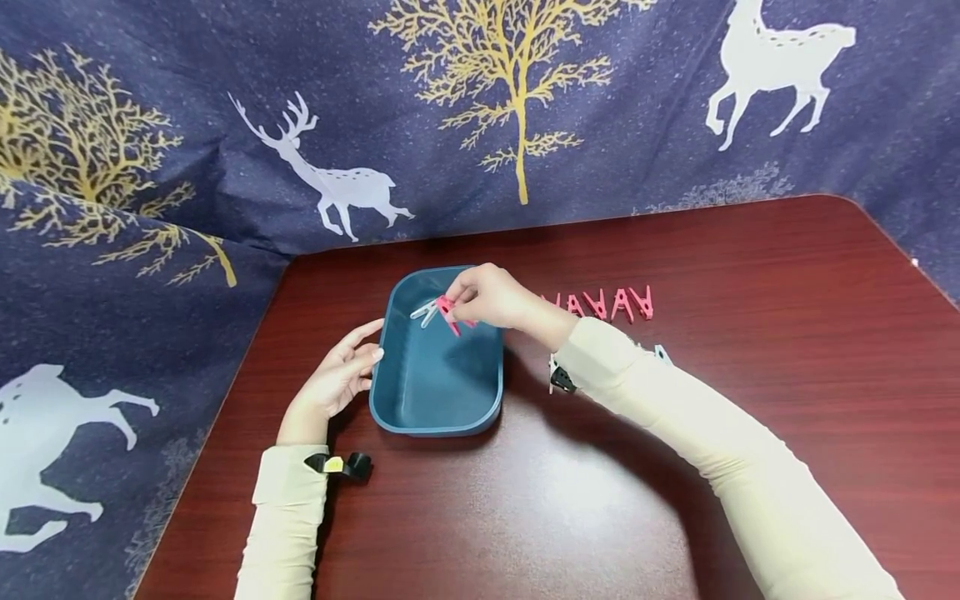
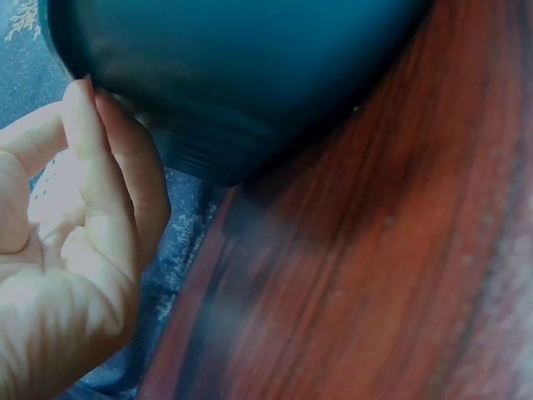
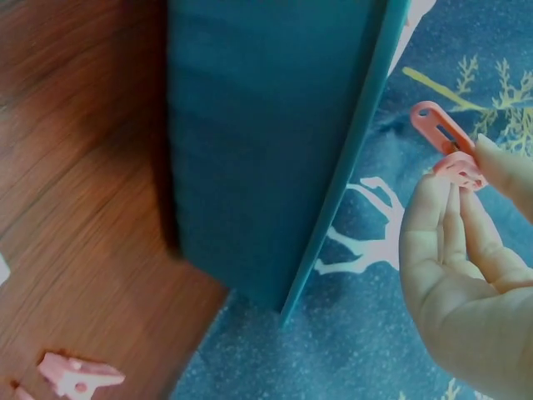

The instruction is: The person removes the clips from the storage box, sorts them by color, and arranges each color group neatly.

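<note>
In the head view a blue plastic box (image 1: 442, 392) stands on the table, and a white clothespin (image 1: 425, 312) is inside toward its far end. My left hand (image 1: 341, 375) touches the box's left side, with fingertips at the rim. The left wrist view shows those fingers (image 2: 112, 183), slightly bent, against the outer wall. Above the box's far right part, my right hand (image 1: 487, 298) pinches a pink clothespin (image 1: 447, 307) between thumb and fingers. In the right wrist view the pinched clothespin (image 3: 458, 169) is out at the fingertips.
To the right of the box, a row of several pink clothespins (image 1: 647, 312) lies partly behind my right forearm. A black clothespin (image 1: 562, 381) and a light-blue one (image 1: 662, 354) show beside the sleeve. A patterned blue cloth (image 1: 465, 183) hangs behind the reddish wooden table (image 1: 750, 300).
</note>
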A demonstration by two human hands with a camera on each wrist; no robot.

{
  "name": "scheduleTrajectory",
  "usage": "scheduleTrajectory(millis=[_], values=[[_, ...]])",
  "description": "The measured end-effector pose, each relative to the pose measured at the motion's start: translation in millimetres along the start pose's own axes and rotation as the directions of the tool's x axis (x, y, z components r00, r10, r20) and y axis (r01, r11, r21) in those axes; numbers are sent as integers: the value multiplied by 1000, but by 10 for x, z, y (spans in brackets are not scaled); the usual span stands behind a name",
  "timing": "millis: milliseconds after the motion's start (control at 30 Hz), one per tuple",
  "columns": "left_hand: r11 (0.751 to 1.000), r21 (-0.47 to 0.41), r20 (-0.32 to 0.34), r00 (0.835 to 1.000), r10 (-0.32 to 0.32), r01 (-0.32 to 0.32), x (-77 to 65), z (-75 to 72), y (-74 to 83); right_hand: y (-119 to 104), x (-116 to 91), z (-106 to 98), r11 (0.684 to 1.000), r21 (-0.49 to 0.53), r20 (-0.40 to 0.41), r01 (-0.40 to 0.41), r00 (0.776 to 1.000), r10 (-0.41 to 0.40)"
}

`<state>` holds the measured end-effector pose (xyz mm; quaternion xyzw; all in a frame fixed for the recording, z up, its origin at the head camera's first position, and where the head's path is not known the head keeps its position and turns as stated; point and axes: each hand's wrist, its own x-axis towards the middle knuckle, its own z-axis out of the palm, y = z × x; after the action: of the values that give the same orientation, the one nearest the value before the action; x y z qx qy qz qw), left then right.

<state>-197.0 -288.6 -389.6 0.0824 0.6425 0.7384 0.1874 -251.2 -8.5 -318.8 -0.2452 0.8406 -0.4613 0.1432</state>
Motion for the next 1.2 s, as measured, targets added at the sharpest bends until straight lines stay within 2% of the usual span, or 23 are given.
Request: scheduleTrajectory(millis=[133,300,467,600,767,967,1200], values=[[999,30,4,1000,-19,19,6,-18,24,42,-35,-53,999,33,-20,-4,1000,5],[997,60,0,999,-39,39,69,-96,23,71,-95,-132,991,133,-35,-9,999,14],[991,110,-37,997,-68,72,106,-153,10,94,-164,-208,982,189,-49,-25,998,34],[988,120,-68,993,-91,99,73,-139,10,109,-227,-251,978,205,-40,-44,998,53],[992,99,-56,996,-76,81,33,-71,58,146,-288,-306,966,242,-53,-92,993,108],[991,107,-54,995,-79,84,-4,-4,140,207,-331,-379,962,225,-66,-155,983,174],[994,81,-57,996,-74,79,-18,2,123,255,-402,-489,957,203,-108,-208,966,233]])
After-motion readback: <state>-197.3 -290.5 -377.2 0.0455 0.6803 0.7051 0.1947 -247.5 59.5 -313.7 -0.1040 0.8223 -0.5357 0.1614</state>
